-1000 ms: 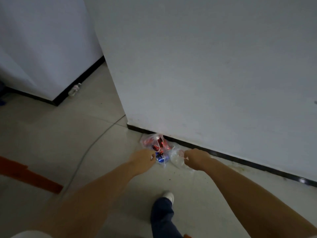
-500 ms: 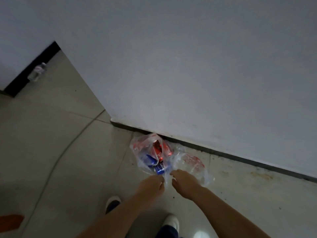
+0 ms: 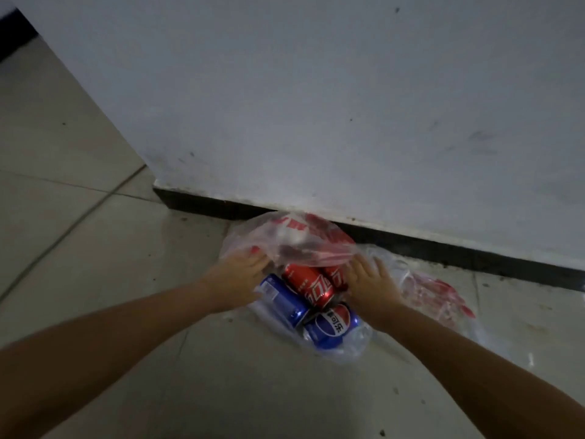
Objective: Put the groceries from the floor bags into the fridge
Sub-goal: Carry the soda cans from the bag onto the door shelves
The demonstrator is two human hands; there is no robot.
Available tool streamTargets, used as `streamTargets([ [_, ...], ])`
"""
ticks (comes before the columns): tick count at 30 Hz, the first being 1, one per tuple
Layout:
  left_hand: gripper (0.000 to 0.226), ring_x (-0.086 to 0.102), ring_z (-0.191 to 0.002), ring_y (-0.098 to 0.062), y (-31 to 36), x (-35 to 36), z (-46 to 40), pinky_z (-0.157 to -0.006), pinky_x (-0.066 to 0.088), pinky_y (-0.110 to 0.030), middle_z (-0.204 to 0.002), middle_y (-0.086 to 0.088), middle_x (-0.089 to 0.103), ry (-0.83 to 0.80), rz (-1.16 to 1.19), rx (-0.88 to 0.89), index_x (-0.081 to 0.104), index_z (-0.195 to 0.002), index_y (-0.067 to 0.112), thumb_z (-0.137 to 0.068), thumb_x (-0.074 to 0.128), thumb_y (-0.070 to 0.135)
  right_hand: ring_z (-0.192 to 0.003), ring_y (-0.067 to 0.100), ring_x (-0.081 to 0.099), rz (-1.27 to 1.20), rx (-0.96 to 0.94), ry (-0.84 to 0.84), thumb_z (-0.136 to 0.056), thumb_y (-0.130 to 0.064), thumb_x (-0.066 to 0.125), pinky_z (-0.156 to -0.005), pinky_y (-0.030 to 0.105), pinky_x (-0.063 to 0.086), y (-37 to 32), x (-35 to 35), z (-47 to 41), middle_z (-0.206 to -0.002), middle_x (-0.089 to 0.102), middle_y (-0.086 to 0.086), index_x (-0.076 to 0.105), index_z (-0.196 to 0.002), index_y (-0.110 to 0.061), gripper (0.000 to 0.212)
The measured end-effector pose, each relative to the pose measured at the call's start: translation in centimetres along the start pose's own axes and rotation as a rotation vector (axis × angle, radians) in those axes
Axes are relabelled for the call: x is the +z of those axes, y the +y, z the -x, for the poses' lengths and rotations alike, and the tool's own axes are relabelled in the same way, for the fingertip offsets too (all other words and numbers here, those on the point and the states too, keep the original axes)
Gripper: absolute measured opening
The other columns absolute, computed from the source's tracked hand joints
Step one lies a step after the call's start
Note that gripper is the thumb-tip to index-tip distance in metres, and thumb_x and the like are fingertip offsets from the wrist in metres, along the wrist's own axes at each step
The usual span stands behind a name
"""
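A clear plastic bag (image 3: 294,239) with red printing is lying on the tiled floor (image 3: 95,274), pushed up against the black skirting (image 3: 443,248) at the foot of a white wall (image 3: 316,106). Both of the person's arms are reaching down into it from the near edge of the view. The left hand (image 3: 235,280) is resting at the bag's left side, its fingers (image 3: 253,259) lying fairly straight against the thin film near the opening; whether they are pinching the plastic cannot be told. The right hand (image 3: 368,285) is sitting at the bag's right side, its fingers (image 3: 361,264) spread and pressing on the film just beside the cans, again with no clear pinch showing. Between the two hands, four drink cans are lying on their sides inside the bag: a red cola can (image 3: 308,285) in the middle, a second red can (image 3: 335,277) partly hidden beside the right hand, a blue can (image 3: 283,301) touching the left wrist side, and a blue Pepsi can (image 3: 332,324) nearest the camera, below the others. A second crumpled plastic bag (image 3: 433,293) with red print is lying flat on the floor to the right, just beside the first one. The picture is dim and slightly blurred.
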State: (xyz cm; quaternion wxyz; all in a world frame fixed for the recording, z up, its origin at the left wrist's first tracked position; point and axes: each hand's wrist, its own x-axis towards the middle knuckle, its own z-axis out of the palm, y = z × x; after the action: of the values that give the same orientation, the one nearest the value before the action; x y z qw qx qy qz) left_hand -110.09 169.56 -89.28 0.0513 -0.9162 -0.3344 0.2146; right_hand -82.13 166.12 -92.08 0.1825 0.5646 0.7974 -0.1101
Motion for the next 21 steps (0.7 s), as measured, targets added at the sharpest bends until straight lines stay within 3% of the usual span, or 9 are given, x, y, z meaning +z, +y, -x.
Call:
streamTargets([
  [2, 0.049, 0.070, -0.089, -0.020, -2.6, 1.5, 0.4, -0.083, 0.055, -0.033, -0.093, -0.005, 0.075, 0.088, -0.037, -0.095, 0.077, -0.086, 0.012, -0.069, 0.061, 0.055, -0.146, 0.023, 0.017, -0.014, 0.047, 0.060, -0.094, -0.044, 0.046, -0.118, 0.048, 0.010, 1.6, -0.3, -1.9, -0.158, 0.018, 0.006, 0.008, -0.150, -0.018, 0.072],
  [4, 0.059, 0.070, -0.089, -0.025, -3.4, 2.0, 0.4, -0.084, 0.055, -0.039, -0.095, -0.012, 0.073, 0.176, 0.054, -0.171, 0.074, -0.095, 0.006, -0.078, 0.043, 0.053, -0.143, 0.022, 0.025, -0.077, 0.051, 0.045, -0.092, -0.041, 0.050, -0.117, 0.048, 0.018, 1.4, -1.1, -2.5, -0.157, 0.022, 0.003, 0.008, -0.150, -0.023, 0.074],
  [8, 0.056, 0.061, -0.108, -0.026, -3.3, 2.0, -1.2, -0.094, 0.052, -0.043, -0.121, -0.010, 0.060, 0.159, 0.556, -0.470, 0.055, -0.122, 0.010, -0.089, 0.042, 0.053, -0.129, 0.028, 0.045, -0.356, 0.079, 0.004, -0.092, -0.037, 0.046, -0.104, 0.049, 0.040, -1.8, -3.1, -2.2, -0.154, 0.028, 0.001, 0.002, -0.148, -0.035, 0.071],
  [11, 0.070, 0.063, -0.098, -0.015, -5.4, 4.3, -3.9, -0.080, 0.057, -0.040, -0.116, 0.001, 0.061, 0.120, 0.918, -0.543, 0.050, -0.122, 0.024, -0.074, 0.036, 0.073, -0.123, 0.030, 0.050, -0.448, 0.081, -0.002, -0.093, -0.034, 0.045, -0.097, 0.048, 0.046, -2.5, -4.0, -3.7, -0.155, 0.026, 0.003, -0.010, -0.148, -0.037, 0.078],
  [14, 0.081, 0.065, -0.093, -0.016, -6.5, 7.3, -6.4, -0.075, 0.057, -0.041, -0.111, -0.001, 0.063, 0.054, 1.036, -0.489, 0.049, -0.118, 0.021, -0.068, 0.040, 0.084, -0.118, 0.031, 0.053, -0.554, 0.116, -0.026, -0.095, -0.030, 0.045, -0.096, 0.043, 0.046, -2.1, -4.7, -5.8, -0.144, 0.040, 0.014, -0.011, -0.150, -0.029, 0.078],
  [17, 0.064, 0.062, -0.100, -0.018, -5.4, 3.6, -5.8, -0.084, 0.054, -0.040, -0.117, -0.004, 0.062, 0.044, 1.098, -0.473, 0.053, -0.123, 0.017, -0.079, 0.052, 0.064, -0.112, 0.033, 0.056, -0.530, 0.206, -0.028, -0.094, -0.032, 0.045, -0.090, 0.044, 0.048, -2.5, -5.5, -6.2, -0.135, 0.047, 0.018, 0.001, -0.152, -0.024, 0.073],
  [19, 0.032, 0.058, -0.085, -0.013, -4.8, 1.9, -5.7, -0.072, 0.048, -0.026, -0.102, -0.002, 0.064, 0.071, 0.969, -0.463, 0.061, -0.109, 0.012, -0.090, 0.053, 0.037, -0.104, 0.030, 0.057, -0.519, 0.247, 0.087, -0.095, -0.031, 0.044, -0.085, 0.044, 0.050, -3.7, -6.3, -5.8, -0.127, 0.050, 0.014, 0.025, -0.143, -0.016, 0.054],
  [21, 0.024, 0.052, -0.075, -0.009, -4.1, 0.6, -5.9, -0.066, 0.042, -0.019, -0.092, -0.001, 0.064, 0.205, 0.769, -0.428, 0.067, -0.095, 0.011, -0.095, 0.047, 0.026, -0.101, 0.025, 0.059, -0.532, 0.187, 0.239, -0.096, -0.032, 0.041, -0.085, 0.042, 0.051, -5.3, -6.6, -5.4, -0.121, 0.055, 0.007, 0.042, -0.128, -0.017, 0.035],
])
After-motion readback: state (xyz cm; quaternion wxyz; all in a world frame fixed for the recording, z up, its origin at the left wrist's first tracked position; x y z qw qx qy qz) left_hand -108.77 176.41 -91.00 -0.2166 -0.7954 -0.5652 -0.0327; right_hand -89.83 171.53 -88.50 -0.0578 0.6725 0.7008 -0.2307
